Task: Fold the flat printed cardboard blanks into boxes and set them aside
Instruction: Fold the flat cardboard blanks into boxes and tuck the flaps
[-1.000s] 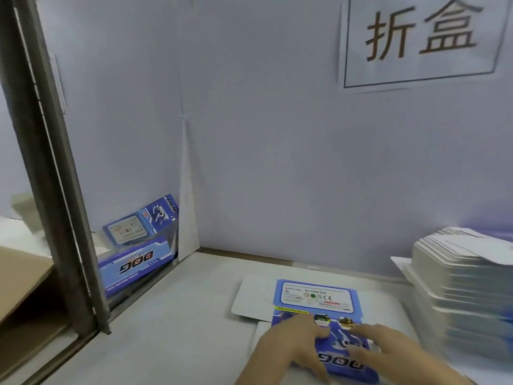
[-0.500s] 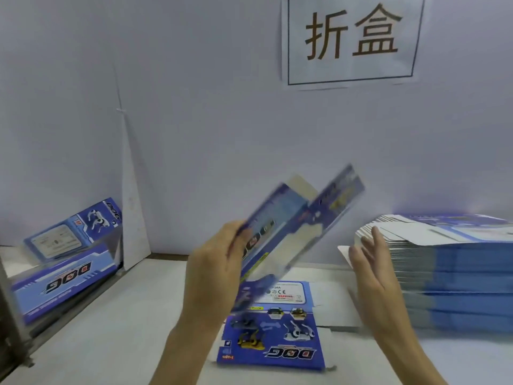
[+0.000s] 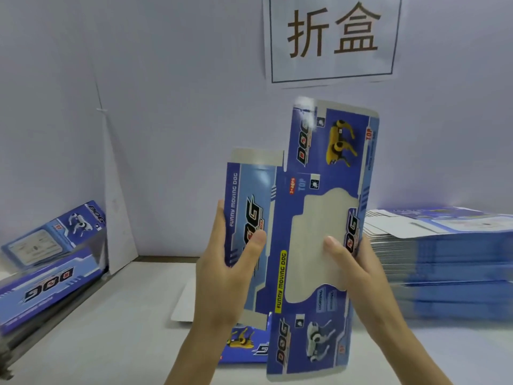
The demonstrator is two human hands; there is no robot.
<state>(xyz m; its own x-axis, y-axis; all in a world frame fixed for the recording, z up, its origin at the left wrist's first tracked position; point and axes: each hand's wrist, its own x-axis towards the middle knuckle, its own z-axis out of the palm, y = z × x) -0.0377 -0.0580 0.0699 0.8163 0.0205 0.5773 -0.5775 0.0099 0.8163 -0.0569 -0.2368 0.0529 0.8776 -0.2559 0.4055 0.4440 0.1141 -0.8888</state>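
A flat blue printed "DOG" cardboard blank [image 3: 319,173] with a clear window stands upright in the air before me. My left hand [image 3: 224,270] grips its left panel, thumb on the front. My right hand [image 3: 352,270] holds its right edge, thumb pressing on the window. Another flat blank [image 3: 244,343] lies on the white table [image 3: 111,329] below, mostly hidden by the held one. A tall stack of flat blanks [image 3: 444,262] sits at the right. Two folded boxes [image 3: 52,262] lean at the far left.
A white wall with a paper sign [image 3: 333,37] closes the back. A white partition panel [image 3: 116,207] stands at the left corner next to the folded boxes. A metal frame edge [image 3: 5,359] shows at the bottom left.
The blank has been raised upright and turned to face me. My right hand, open and apart half a second ago, now holds its right edge. The view has shifted right.
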